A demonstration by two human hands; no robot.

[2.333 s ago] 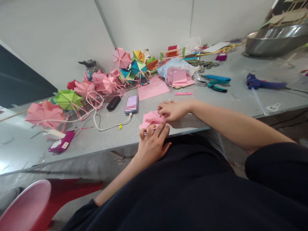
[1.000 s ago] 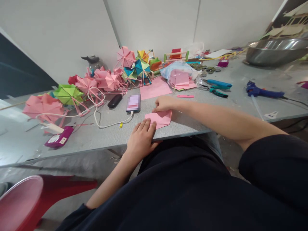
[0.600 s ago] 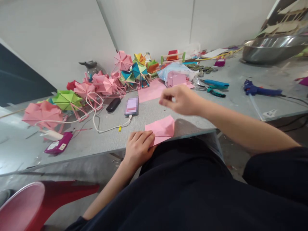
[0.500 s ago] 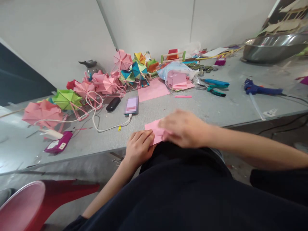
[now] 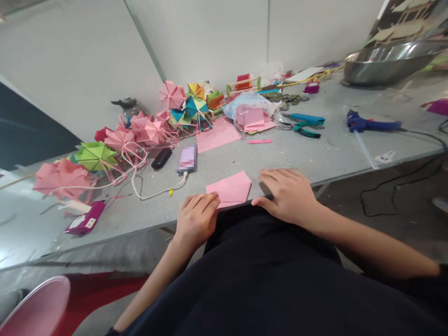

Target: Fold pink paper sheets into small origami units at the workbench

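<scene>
A folded piece of pink paper [image 5: 231,189] lies flat at the table's near edge. Its right end narrows to a blunt point, and a crease runs along the side closest to me. My left hand [image 5: 198,215] is on the paper's left end, fingers bent and close together, with the thumb hidden beneath. Just right of the paper, apart from it, my right hand [image 5: 289,192] rests over the table edge. Its fingers are stretched out, the thumb is apart, and nothing is in it.
Paper umbrellas [image 5: 96,156] crowd the left and back. Behind the folded paper are a phone [image 5: 187,157] on a white cable, a pink sheet [image 5: 219,135] and a pink cutter [image 5: 260,141]. Pliers [image 5: 308,130], a blue glue gun [image 5: 373,124] and a metal bowl [image 5: 381,65] lie rightward.
My right hand has moved right, off the pink paper, and its fingers have spread. The paper's pointed right end now shows. My left hand has stayed at the left end.
</scene>
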